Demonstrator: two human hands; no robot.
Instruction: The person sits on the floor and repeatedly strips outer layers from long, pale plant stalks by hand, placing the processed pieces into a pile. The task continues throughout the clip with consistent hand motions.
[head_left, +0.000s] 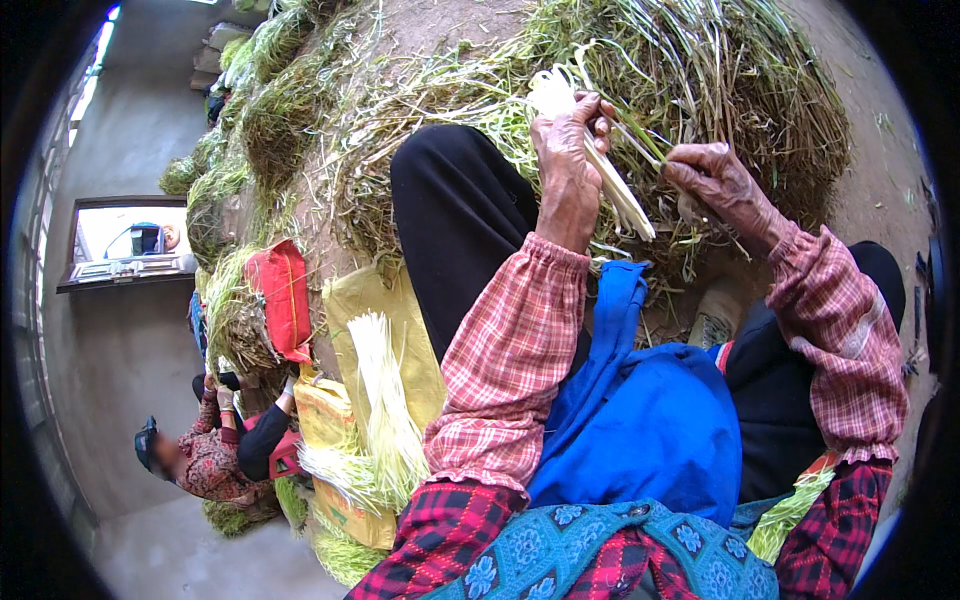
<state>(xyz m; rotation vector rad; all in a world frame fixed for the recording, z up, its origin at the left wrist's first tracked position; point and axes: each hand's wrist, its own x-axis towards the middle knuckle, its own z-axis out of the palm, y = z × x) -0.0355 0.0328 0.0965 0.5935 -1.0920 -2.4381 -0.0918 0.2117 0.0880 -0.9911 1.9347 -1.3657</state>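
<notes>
My left hand (568, 161) grips a bundle of pale, flattened plant stalks (621, 196). Their curled whitish tops stick out above the thumb, and the lower ends point down to the right. With thumb and forefinger, my right hand (716, 180) pinches a thin green stalk (643, 140) that runs across to the left hand. Just beyond both hands lies a large heap of long green and brown stalks (720, 82). A blue cloth (645, 427) covers my lap between my black-trousered knees.
On yellow woven sacks (411, 300) to the left lie bundles of pale stalks (386, 390). A red sack (277, 300) rests beyond them, near more plant heaps (281, 139) along the floor. A person (217, 450) in a cap sits by the wall, hands at some stalks.
</notes>
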